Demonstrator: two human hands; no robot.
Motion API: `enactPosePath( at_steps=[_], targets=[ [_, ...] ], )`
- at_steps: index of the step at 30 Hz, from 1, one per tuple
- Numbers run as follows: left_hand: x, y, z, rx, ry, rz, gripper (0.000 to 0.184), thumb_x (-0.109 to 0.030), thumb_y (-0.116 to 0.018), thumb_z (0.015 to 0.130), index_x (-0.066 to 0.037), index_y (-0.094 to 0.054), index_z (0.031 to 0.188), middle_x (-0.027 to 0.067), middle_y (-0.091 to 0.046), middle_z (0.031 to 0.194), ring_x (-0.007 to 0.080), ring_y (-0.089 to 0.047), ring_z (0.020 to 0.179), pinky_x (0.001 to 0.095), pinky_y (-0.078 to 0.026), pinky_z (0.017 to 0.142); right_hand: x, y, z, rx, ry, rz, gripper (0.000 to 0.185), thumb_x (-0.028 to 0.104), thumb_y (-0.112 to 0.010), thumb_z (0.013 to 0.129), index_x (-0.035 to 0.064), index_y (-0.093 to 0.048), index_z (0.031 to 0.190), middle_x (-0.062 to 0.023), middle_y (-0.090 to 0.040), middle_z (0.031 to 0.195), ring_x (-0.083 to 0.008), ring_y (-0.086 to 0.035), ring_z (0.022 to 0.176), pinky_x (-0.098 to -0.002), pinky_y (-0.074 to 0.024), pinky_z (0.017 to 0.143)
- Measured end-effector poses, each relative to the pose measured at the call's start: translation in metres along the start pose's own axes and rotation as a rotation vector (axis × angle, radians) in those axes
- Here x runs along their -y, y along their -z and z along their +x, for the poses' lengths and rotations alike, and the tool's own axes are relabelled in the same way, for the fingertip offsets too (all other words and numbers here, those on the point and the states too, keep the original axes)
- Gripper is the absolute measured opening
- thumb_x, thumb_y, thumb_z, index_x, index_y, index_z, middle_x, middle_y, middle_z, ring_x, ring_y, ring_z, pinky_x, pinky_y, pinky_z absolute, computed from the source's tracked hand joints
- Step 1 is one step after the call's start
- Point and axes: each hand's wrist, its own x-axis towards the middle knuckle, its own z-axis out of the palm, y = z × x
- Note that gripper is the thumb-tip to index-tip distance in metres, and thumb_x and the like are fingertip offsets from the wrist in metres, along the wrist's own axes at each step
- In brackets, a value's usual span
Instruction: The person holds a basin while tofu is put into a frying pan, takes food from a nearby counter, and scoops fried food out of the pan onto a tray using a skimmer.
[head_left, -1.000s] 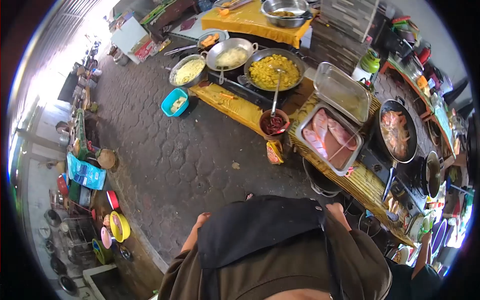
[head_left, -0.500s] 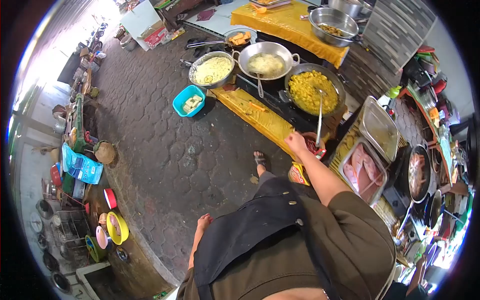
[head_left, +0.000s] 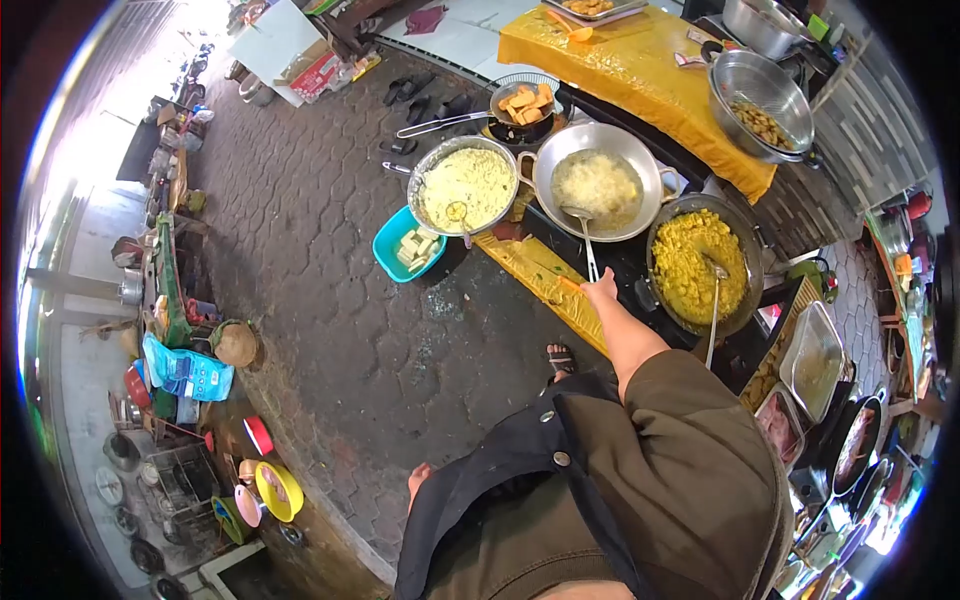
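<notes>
My right hand [head_left: 601,289] is closed around the end of a metal spatula's handle [head_left: 591,260]. The spatula's head rests in a silver two-handled wok [head_left: 540,185], where a pale, bubbling food [head_left: 597,182] is frying in oil. To the right of the wok, a dark pan [head_left: 757,285] holds yellow chunky food with a ladle [head_left: 715,310] standing in it. A pan of pale yellow batter-like mixture [head_left: 466,187] with a small utensil sits left of the wok. Down by my side, my left hand [head_left: 420,474] is loosely curled with nothing visible in it; part of it is hidden by the apron.
A turquoise basin [head_left: 388,262] with pale cut blocks stands near the batter pan. Orange-brown fried pieces [head_left: 524,103] lie in a strainer behind. A yellow-covered table [head_left: 640,70] carries a steel pot [head_left: 765,75]. Trays and pans [head_left: 812,365] crowd the right side. Yellow basins sit on the left floor.
My right hand has moved from beside the red container to the spatula's handle and closed on it. The spatula's handle has swung toward me. The view has shifted, bringing the stove closer.
</notes>
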Motion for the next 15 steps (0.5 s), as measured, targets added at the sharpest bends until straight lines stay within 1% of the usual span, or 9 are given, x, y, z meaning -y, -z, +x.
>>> enactPosePath(
  at_steps=[2,4,5,6,8,10,11,12,15],
  targets=[
    [-0.028,-0.001,0.020,0.024,0.036,-0.046,0.031,-0.019,-0.054,0.087,0.000,-0.056,0.112,0.0115,-0.063,0.095,0.0208,-0.061,0.082,0.0317,-0.049,0.071,0.016,0.002,0.003,-0.021,-0.067,-0.116,0.071,0.022,-0.073,0.066,0.0074,-0.039,0.126,-0.0195,-0.058,0.111,-0.0346,-0.058,0.101,-0.0411,-0.0482,0.084],
    [-0.053,-0.001,0.047,0.045,0.046,-0.061,0.031,-0.018,-0.053,0.087,-0.001,-0.056,0.112,0.0108,-0.063,0.093,0.0201,-0.061,0.080,0.0310,-0.049,0.069,0.037,0.013,-0.002,-0.037,-0.052,-0.255,0.047,0.020,-0.066,0.072,0.0053,-0.047,0.113,-0.0184,-0.060,0.106,-0.0349,-0.060,0.096,-0.0437,-0.0495,0.079],
    [-0.064,-0.001,0.063,0.063,0.042,-0.053,0.031,-0.018,-0.053,0.086,-0.001,-0.056,0.112,0.0105,-0.063,0.092,0.0198,-0.060,0.079,0.0307,-0.048,0.069,0.040,0.014,0.000,-0.099,0.008,-0.301,0.031,0.020,-0.058,0.079,0.0044,-0.049,0.104,-0.0179,-0.061,0.102,-0.0346,-0.060,0.094,-0.0458,-0.0494,0.076],
    [-0.077,0.002,0.079,0.073,0.037,-0.045,0.031,-0.017,-0.053,0.086,-0.001,-0.056,0.112,0.0102,-0.063,0.091,0.0195,-0.060,0.078,0.0304,-0.048,0.068,0.045,0.018,0.001,-0.118,0.000,-0.289,0.031,0.020,-0.058,0.079,0.0044,-0.049,0.104,-0.0179,-0.061,0.102,-0.0346,-0.060,0.094,-0.0458,-0.0494,0.076],
    [-0.101,0.009,0.112,0.092,0.024,-0.026,0.031,-0.016,-0.052,0.086,-0.001,-0.056,0.112,0.0095,-0.062,0.090,0.0188,-0.059,0.076,0.0297,-0.048,0.066,0.056,0.035,-0.003,-0.151,0.003,-0.372,0.026,0.021,-0.053,0.083,0.0034,-0.051,0.101,-0.0180,-0.062,0.098,-0.0346,-0.061,0.092,-0.0468,-0.0492,0.074],
    [-0.124,0.020,0.147,0.125,0.006,0.001,0.031,-0.015,-0.051,0.085,-0.001,-0.055,0.112,0.0088,-0.062,0.088,0.0182,-0.059,0.074,0.0290,-0.047,0.064,0.067,0.059,-0.013,-0.053,-0.017,-0.462,0.022,0.022,-0.047,0.086,0.0072,-0.050,0.103,-0.0166,-0.057,0.107,-0.0342,-0.061,0.092,-0.0450,-0.0495,0.073],
    [-0.135,0.027,0.167,0.138,-0.006,0.015,0.031,-0.015,-0.051,0.085,-0.002,-0.055,0.113,0.0085,-0.062,0.087,0.0178,-0.058,0.074,0.0287,-0.047,0.063,0.061,0.064,-0.011,-0.068,0.040,-0.467,0.022,0.025,-0.048,0.087,0.0073,-0.050,0.100,-0.0176,-0.059,0.101,-0.0347,-0.061,0.089,-0.0453,-0.0498,0.072],
    [-0.147,0.035,0.187,0.155,-0.021,0.028,0.031,-0.014,-0.051,0.085,-0.002,-0.055,0.113,0.0081,-0.062,0.086,0.0175,-0.058,0.073,0.0283,-0.047,0.062,0.070,0.077,-0.027,-0.136,0.096,-0.403,0.027,0.028,-0.046,0.087,0.0021,-0.051,0.092,-0.0219,-0.062,0.087,-0.0396,-0.060,0.087,-0.0498,-0.0471,0.073],
    [-0.186,0.073,0.251,0.207,-0.080,0.081,0.031,-0.013,-0.050,0.084,-0.002,-0.055,0.113,0.0071,-0.061,0.083,0.0165,-0.057,0.070,0.0273,-0.046,0.060,0.046,0.080,-0.019,-0.252,0.239,-0.337,0.027,0.029,-0.043,0.089,0.0025,-0.051,0.092,-0.0243,-0.060,0.083,-0.0438,-0.057,0.082,-0.0516,-0.0443,0.072]
  ],
)
